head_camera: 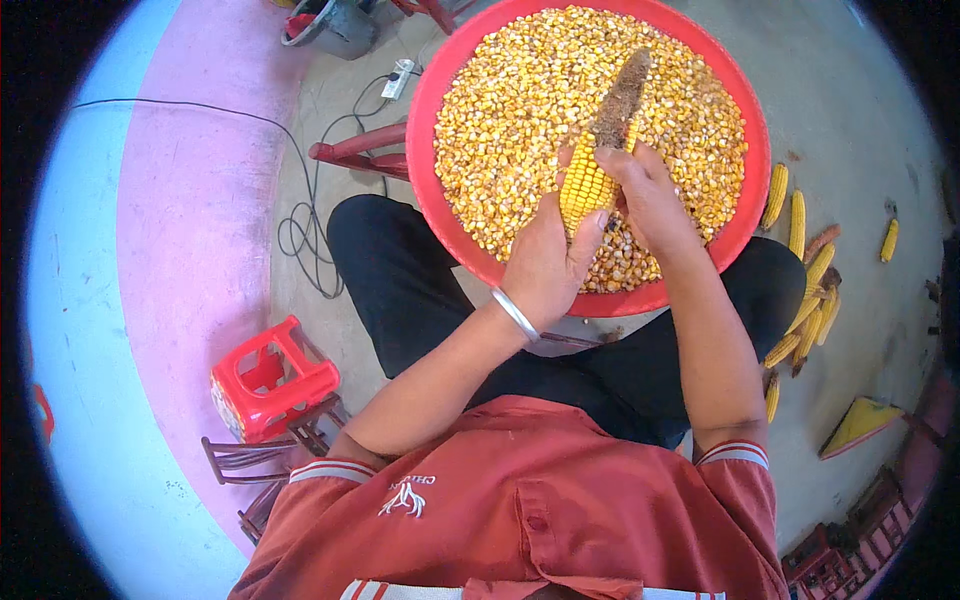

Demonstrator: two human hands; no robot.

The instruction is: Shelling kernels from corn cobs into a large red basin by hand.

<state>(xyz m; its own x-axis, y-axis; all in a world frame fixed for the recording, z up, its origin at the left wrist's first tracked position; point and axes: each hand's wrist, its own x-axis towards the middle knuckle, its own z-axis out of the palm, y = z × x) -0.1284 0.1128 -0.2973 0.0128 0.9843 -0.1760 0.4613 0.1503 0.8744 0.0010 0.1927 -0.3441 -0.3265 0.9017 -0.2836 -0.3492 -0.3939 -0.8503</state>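
Both my hands grip one ear of dried yellow corn (586, 186), tilted over a round red basin (420, 172). My left hand (546, 259) wraps the lower end, where rows of kernels are intact. My right hand (646, 187) holds the ear's right side, its thumb pressed at the border between kernels and bare cob. The far part of the ear is a stripped brownish cob (624, 94). Beneath the hands, loose corn kernels (525, 90) fill much of the basin. The fingers behind the ear are partly hidden.
Several unshelled corn ears (808, 322) lie on the floor at right. A black cable (300, 217) and white power strip (397, 79) are on the floor at left. A red plastic stool (277, 379), a dark bucket (341, 30) and a red wooden leg (360, 142) stand nearby.
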